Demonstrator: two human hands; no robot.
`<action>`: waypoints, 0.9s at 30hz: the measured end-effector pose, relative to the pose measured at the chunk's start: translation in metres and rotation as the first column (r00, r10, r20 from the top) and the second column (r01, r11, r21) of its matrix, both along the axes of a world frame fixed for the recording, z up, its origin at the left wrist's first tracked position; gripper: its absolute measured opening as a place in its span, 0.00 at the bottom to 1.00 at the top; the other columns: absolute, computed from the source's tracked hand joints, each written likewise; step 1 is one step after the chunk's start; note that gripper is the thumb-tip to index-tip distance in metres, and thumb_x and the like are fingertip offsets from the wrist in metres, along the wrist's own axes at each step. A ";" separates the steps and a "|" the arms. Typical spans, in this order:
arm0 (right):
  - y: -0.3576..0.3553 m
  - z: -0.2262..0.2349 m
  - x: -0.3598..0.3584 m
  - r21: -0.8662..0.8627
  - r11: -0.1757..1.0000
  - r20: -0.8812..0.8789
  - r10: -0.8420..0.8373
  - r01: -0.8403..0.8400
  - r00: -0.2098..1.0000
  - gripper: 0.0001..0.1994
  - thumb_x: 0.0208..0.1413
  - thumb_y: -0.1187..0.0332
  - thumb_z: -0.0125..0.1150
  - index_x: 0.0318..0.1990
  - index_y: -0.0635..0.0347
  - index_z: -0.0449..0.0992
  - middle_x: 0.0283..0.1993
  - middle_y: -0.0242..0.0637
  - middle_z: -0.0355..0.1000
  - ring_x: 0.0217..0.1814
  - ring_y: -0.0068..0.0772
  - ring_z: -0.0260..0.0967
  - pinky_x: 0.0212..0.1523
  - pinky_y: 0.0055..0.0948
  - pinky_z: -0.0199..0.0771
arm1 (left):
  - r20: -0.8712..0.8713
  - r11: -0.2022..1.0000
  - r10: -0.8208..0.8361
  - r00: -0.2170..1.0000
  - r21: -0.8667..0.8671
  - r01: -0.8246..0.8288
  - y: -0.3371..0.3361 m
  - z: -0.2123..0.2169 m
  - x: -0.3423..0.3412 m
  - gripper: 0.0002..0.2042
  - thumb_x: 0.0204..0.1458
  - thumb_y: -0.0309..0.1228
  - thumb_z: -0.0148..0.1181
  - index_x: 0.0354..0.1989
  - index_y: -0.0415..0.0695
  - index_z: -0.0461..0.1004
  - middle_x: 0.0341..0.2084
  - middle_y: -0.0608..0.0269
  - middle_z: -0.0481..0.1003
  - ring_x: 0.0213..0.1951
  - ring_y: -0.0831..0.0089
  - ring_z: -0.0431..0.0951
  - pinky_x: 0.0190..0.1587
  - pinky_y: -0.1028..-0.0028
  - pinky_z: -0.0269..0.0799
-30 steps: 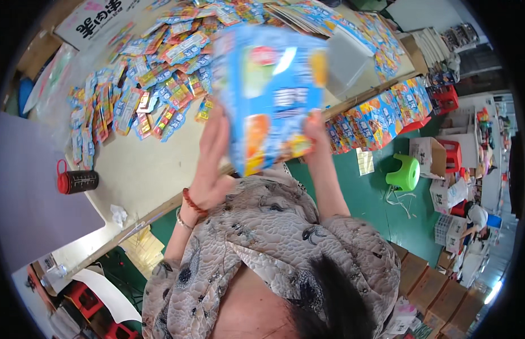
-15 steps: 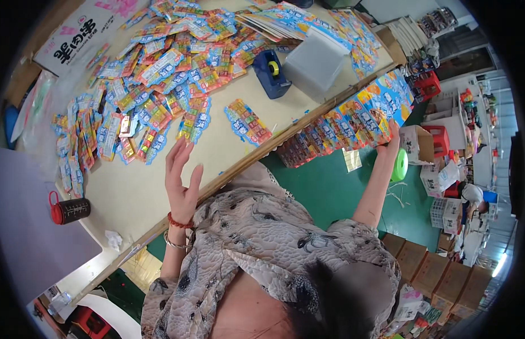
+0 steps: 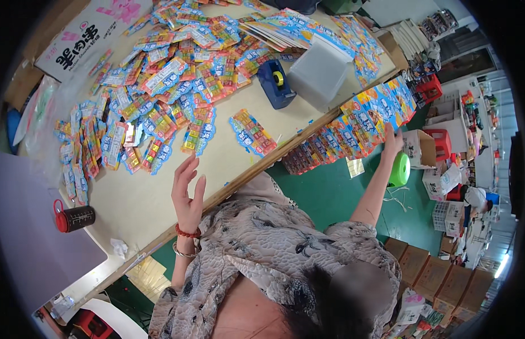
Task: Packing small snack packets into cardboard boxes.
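My left hand (image 3: 189,195) hovers by the table's near edge, fingers stretched and thumb apart, holding nothing. Close to its fingertips lies a blue-edged card of small coloured packets (image 3: 200,129), at the border of a large heap of similar cards (image 3: 160,76). Another such card (image 3: 252,133) lies alone to the right. My right hand (image 3: 392,144) reaches out at the far right, its visible fingers extended at the lower edge of a row of overlapping packet cards (image 3: 353,127) hanging along the table's side. The cards partly hide what those fingertips touch.
A blue tape dispenser (image 3: 275,85) and a translucent plastic box (image 3: 319,73) stand near the table's right edge. A dark bottle with a red lid (image 3: 76,218) is at the left. Beyond my right hand are a green stool (image 3: 399,169) and cartons (image 3: 417,148).
My right hand has eased off the end of the hanging row, and its fingers show more. My left hand keeps nearly the same pose. The whole view has shifted slightly.
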State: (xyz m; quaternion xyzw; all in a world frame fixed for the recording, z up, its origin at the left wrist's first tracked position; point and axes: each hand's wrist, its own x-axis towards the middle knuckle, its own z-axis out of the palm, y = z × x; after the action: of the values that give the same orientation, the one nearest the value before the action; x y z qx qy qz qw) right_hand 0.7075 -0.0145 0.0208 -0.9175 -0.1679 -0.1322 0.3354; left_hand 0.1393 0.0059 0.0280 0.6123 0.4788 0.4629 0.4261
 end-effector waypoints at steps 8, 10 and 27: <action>0.126 0.056 -0.093 0.008 0.734 0.449 0.604 -0.679 0.659 0.17 0.53 0.62 0.61 0.47 0.62 0.76 0.47 0.46 0.73 0.53 0.43 0.68 0.59 0.37 0.60 | -0.076 1.000 -0.001 0.997 0.020 0.002 -0.003 -0.008 -0.002 0.16 0.54 0.23 0.54 0.53 0.42 0.71 0.55 0.58 0.68 0.56 0.69 0.68 0.54 0.71 0.65; 0.180 0.045 -0.097 -0.018 0.642 0.315 0.732 -0.767 0.605 0.18 0.54 0.60 0.60 0.47 0.62 0.76 0.48 0.46 0.74 0.53 0.41 0.69 0.59 0.35 0.61 | -0.131 1.000 -0.009 0.991 0.015 0.011 -0.006 -0.007 -0.002 0.18 0.53 0.23 0.55 0.54 0.42 0.70 0.55 0.56 0.68 0.56 0.65 0.68 0.55 0.68 0.65; 0.323 -0.004 -0.101 -0.824 0.107 0.007 0.984 -0.556 0.178 0.11 0.53 0.70 0.51 0.45 0.54 0.73 0.34 0.49 0.74 0.39 0.50 0.73 0.39 0.45 0.72 | -0.609 1.000 -0.007 0.793 0.020 0.024 -0.011 -0.049 -0.024 0.31 0.49 0.26 0.61 0.64 0.51 0.58 0.65 0.53 0.52 0.66 0.49 0.52 0.63 0.55 0.54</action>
State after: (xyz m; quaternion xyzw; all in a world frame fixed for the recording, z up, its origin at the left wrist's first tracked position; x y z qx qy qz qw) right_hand 0.6069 0.3082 0.0166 -0.6084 -0.7815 -0.1168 -0.0736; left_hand 0.1151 -0.0047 -0.0214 0.7380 0.5791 0.2444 0.2453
